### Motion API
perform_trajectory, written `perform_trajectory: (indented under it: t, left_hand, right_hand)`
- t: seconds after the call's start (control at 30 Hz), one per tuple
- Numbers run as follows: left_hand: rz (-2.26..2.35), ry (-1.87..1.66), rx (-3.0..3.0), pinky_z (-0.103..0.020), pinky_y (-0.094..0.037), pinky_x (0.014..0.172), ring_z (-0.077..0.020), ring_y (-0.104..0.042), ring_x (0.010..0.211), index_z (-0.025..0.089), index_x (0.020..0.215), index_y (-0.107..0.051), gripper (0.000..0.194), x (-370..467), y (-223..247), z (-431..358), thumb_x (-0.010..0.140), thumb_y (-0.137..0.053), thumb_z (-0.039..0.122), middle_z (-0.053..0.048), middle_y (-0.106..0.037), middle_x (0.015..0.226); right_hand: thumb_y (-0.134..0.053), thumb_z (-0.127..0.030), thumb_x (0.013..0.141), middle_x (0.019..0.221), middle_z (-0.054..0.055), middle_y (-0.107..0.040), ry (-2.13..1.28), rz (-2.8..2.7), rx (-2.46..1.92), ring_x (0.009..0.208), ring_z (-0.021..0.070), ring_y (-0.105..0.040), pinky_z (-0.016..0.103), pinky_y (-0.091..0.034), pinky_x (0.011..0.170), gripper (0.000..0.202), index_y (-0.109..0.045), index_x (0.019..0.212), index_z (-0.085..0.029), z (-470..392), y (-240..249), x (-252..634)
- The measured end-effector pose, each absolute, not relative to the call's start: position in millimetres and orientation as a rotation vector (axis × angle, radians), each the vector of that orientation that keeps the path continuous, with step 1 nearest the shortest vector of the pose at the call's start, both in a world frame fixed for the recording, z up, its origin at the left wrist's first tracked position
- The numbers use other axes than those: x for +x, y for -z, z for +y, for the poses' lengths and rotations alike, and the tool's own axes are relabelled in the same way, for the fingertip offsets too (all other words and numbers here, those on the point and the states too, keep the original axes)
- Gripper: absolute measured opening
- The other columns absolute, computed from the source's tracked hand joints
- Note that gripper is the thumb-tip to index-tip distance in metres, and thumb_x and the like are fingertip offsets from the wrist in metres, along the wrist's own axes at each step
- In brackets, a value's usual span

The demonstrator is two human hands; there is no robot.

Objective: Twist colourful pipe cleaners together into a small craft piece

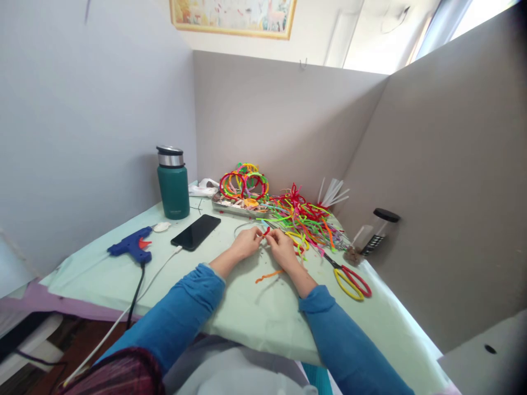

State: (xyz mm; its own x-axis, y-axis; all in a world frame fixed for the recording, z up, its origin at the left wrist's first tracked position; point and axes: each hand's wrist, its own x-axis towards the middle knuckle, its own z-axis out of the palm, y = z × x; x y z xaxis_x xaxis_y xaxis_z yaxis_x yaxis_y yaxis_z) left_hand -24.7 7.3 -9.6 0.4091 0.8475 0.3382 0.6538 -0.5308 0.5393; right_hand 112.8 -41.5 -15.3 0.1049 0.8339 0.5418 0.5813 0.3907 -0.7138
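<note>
My left hand and my right hand meet over the middle of the table, fingertips pinched close together. Between them shows a short red pipe cleaner, with both hands closed on it. Its lower part is hidden by my fingers. An orange pipe cleaner stretches out below my right wrist. Just beyond my hands lies a large tangled heap of coloured pipe cleaners. Scissors with red and yellow handles rest to the right of my right hand.
A metal tray holds pipe-cleaner rings at the back. On the left are a green bottle, a black phone and a blue glue gun with its cord. A clear jar stands right, and grey panels enclose the table.
</note>
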Motion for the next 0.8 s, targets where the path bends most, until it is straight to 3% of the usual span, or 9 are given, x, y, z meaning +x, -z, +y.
perform_trajectory:
  t: [0.17,0.33,0.57,0.8]
  left_hand:
    - [1.309,-0.837,2.320,-0.024,-0.040,0.066,-0.0151,-0.057,0.070,0.016,0.083,-0.067,0.024,-25.7,6.1,7.5,0.079,-0.047,0.028,-0.004,-0.066,0.073]
    - [1.327,-0.848,2.250,-0.023,-0.039,0.067,-0.0149,-0.057,0.074,0.016,0.083,-0.068,0.026,-26.6,2.4,8.7,0.079,-0.046,0.030,-0.005,-0.068,0.079]
    - [1.335,-0.843,2.191,-0.022,-0.037,0.062,-0.0131,-0.054,0.067,0.016,0.082,-0.070,0.025,-27.2,-4.0,5.9,0.077,-0.047,0.027,-0.002,-0.066,0.070]
    - [1.262,-0.816,2.276,-0.022,-0.039,0.062,-0.0137,-0.055,0.068,0.017,0.083,-0.068,0.026,-27.7,3.6,9.8,0.078,-0.045,0.027,-0.002,-0.066,0.073]
  right_hand:
    - [-0.046,-0.032,0.078,0.062,-0.001,-0.056,-0.352,-1.603,-1.288,0.058,0.0141,-0.050,0.025,-0.036,0.058,0.017,-0.054,0.070,-0.020,-41.7,15.8,110.1]
    - [-0.047,-0.034,0.078,0.059,-0.001,-0.057,-0.342,-1.563,-1.350,0.057,0.0144,-0.051,0.025,-0.035,0.056,0.017,-0.054,0.071,-0.020,-38.8,18.5,110.0]
    - [-0.047,-0.034,0.078,0.054,-0.003,-0.054,-0.472,-1.541,-1.348,0.052,0.0139,-0.050,0.025,-0.035,0.054,0.016,-0.054,0.073,-0.020,-37.6,20.2,110.3]
    - [-0.047,-0.033,0.078,0.056,-0.002,-0.055,-0.379,-1.581,-1.342,0.055,0.0148,-0.049,0.025,-0.036,0.054,0.017,-0.057,0.072,-0.020,-38.6,20.7,110.5]
